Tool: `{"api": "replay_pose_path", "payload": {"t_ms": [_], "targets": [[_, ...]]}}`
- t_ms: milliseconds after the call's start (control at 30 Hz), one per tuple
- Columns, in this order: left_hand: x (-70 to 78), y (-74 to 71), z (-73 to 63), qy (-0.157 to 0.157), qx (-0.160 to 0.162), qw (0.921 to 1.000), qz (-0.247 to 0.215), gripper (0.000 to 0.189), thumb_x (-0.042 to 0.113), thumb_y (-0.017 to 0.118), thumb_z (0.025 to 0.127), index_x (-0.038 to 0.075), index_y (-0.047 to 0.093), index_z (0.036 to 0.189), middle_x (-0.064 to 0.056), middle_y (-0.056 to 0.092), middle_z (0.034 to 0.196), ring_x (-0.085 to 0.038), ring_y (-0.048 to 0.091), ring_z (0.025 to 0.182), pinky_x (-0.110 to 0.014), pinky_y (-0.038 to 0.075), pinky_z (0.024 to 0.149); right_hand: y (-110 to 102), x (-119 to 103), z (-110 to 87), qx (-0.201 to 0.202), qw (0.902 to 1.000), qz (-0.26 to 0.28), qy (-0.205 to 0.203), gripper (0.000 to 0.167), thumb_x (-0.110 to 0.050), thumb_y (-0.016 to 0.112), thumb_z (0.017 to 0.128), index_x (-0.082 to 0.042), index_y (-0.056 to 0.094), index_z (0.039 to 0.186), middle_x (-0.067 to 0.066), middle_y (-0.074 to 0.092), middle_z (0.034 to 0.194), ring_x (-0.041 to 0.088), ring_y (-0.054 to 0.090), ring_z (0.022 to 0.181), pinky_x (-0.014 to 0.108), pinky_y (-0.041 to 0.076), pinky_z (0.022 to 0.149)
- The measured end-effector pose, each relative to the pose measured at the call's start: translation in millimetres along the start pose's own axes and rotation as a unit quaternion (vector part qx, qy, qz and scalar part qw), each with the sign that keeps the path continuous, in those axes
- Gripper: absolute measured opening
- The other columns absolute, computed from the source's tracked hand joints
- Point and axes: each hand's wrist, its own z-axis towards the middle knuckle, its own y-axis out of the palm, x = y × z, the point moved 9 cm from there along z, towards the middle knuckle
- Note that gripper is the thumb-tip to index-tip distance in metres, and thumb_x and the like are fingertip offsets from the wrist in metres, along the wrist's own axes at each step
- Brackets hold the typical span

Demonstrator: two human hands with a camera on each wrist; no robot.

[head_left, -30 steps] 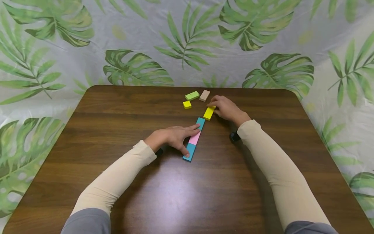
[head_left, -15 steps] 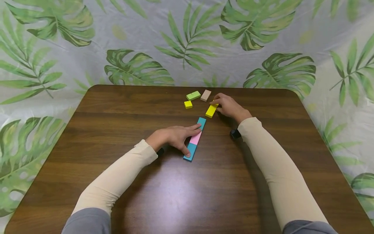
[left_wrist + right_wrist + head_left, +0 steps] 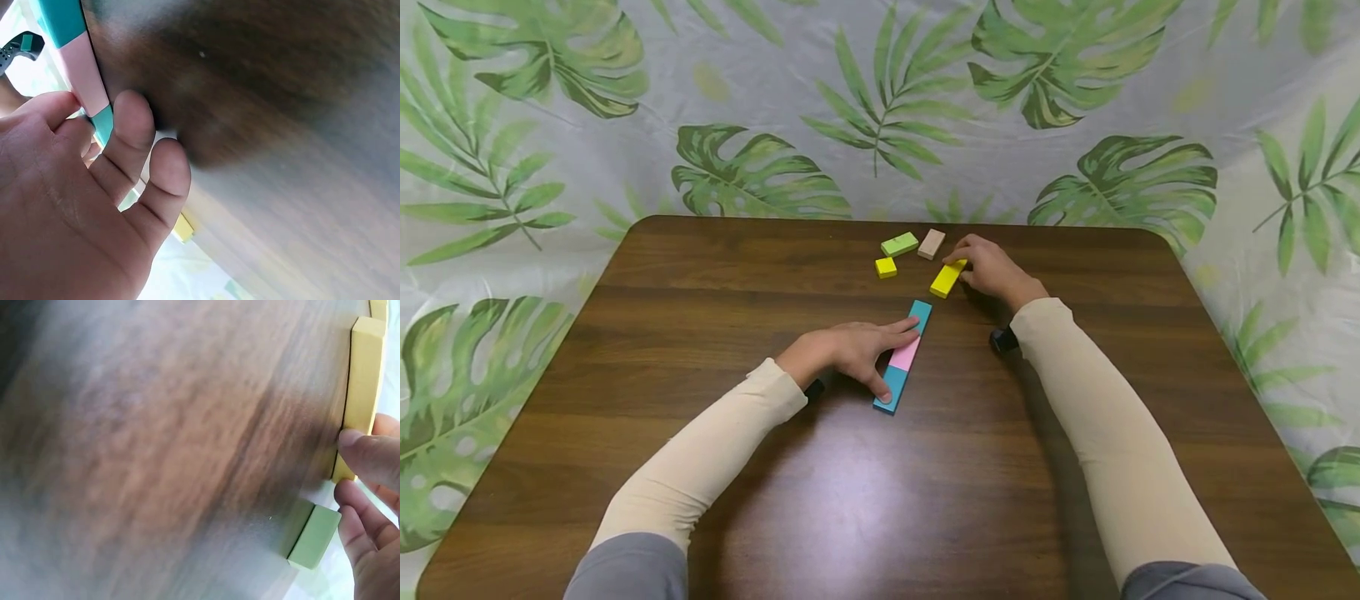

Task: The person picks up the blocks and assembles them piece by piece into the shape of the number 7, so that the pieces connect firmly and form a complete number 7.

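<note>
A teal block (image 3: 891, 388), a pink block (image 3: 905, 353) and another teal block (image 3: 922, 312) lie end to end in a slanting row. My left hand (image 3: 861, 347) spans the row from its left side, with the thumb on the near teal block and extended fingers at the far teal block. In the left wrist view, two fingertips of the left hand (image 3: 69, 187) hover by the table. My right hand (image 3: 992, 268) pinches the far end of a long yellow block (image 3: 946, 282), which lies just beyond the row with a gap between. The right wrist view shows the pinching thumb and fingers.
Behind the row sit a small yellow block (image 3: 886, 267), a light green block (image 3: 899, 244) and a pale wooden block (image 3: 932, 243). In the right wrist view a greenish block (image 3: 315, 537) lies near my fingers. A leaf-print cloth (image 3: 760, 175) hangs behind the brown table (image 3: 737, 275).
My right hand has drawn the yellow block away from the row, towards the back right, widening the gap. My left hand has stayed at the row.
</note>
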Motion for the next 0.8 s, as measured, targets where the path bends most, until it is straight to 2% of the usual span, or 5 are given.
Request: {"api": "replay_pose_path", "payload": {"t_ms": [400,800], "targets": [[3.6,-1.8,0.0,0.016,0.005,0.9998,-0.009,0.107,0.048,0.079,0.080,0.026,0.012,0.161,0.011,-0.004,0.169,-0.023,0.021,0.154,-0.045,0.022,0.124,-0.8,3.4,3.5,0.005,0.9999,0.009,0.006,0.037,0.003,0.063,0.093,-0.004,0.066,0.129,0.021,0.052,0.133,0.040,0.051,0.124,0.053,0.044,0.105],[3.8,0.4,-0.9,0.006,0.000,0.9997,-0.026,0.107,0.045,0.080,0.081,0.026,0.011,0.161,0.012,-0.005,0.169,-0.023,0.020,0.155,-0.044,0.024,0.123,1.2,4.8,5.5,0.001,0.9997,0.020,0.014,0.038,0.004,0.062,0.093,-0.005,0.066,0.129,0.021,0.052,0.133,0.040,0.051,0.124,0.053,0.044,0.106]]}}
